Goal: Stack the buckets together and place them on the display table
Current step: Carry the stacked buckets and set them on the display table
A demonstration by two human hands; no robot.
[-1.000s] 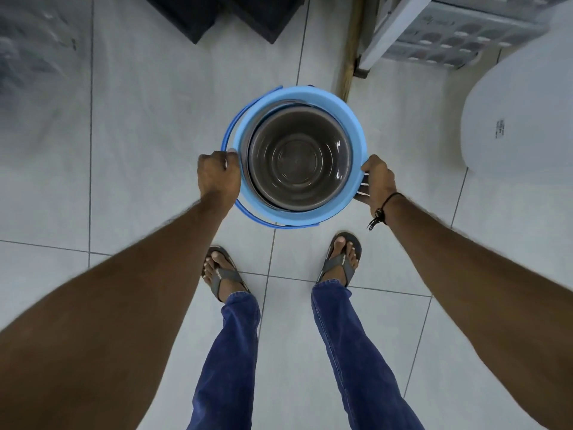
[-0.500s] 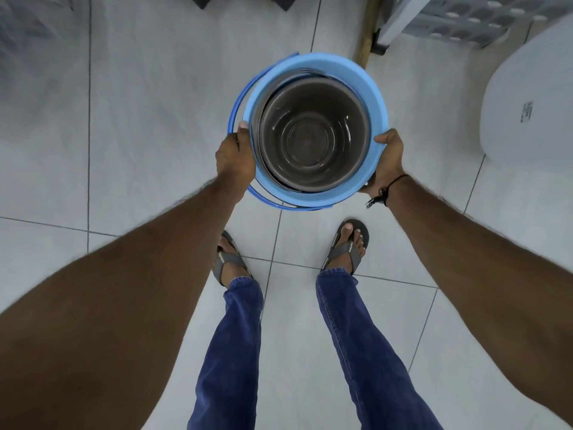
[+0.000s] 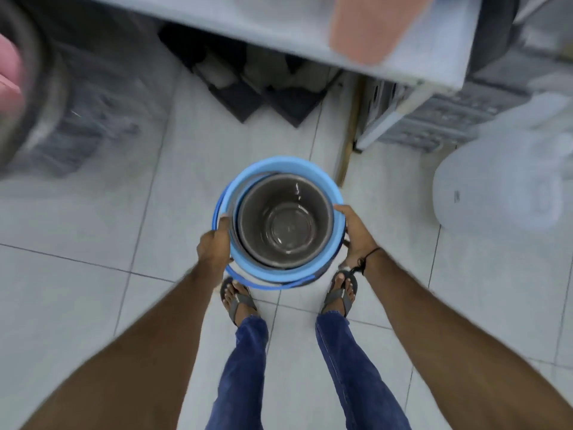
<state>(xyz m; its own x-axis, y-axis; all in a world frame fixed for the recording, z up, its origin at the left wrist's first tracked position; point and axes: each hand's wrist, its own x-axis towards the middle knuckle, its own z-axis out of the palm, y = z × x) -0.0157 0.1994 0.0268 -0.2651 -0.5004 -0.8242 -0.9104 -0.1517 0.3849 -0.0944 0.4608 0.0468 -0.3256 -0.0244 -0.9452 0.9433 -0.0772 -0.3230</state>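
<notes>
A grey bucket [image 3: 285, 225] sits nested inside a light blue bucket [image 3: 273, 167], whose blue wire handle hangs down at the near side. I hold the stack above the tiled floor, over my feet. My left hand [image 3: 215, 246] grips the blue rim on the left, thumb over the edge. My right hand [image 3: 355, 235] clasps the right side of the blue bucket. The grey display table [image 3: 279, 26] runs across the top of the view, ahead of the stack.
A pinkish-orange item [image 3: 369, 26] rests on the table's edge. Dark mats [image 3: 263, 97] lie under the table. A white plastic container [image 3: 496, 187] stands on the floor at right, a blurred round metal object [image 3: 28, 88] at left. A perforated crate [image 3: 440, 119] sits under the table's right end.
The view has tilted up, bringing the table edge into sight. The stacked buckets have come up off the floor and sit lower in the frame; both hands have shifted to the sides of the blue bucket.
</notes>
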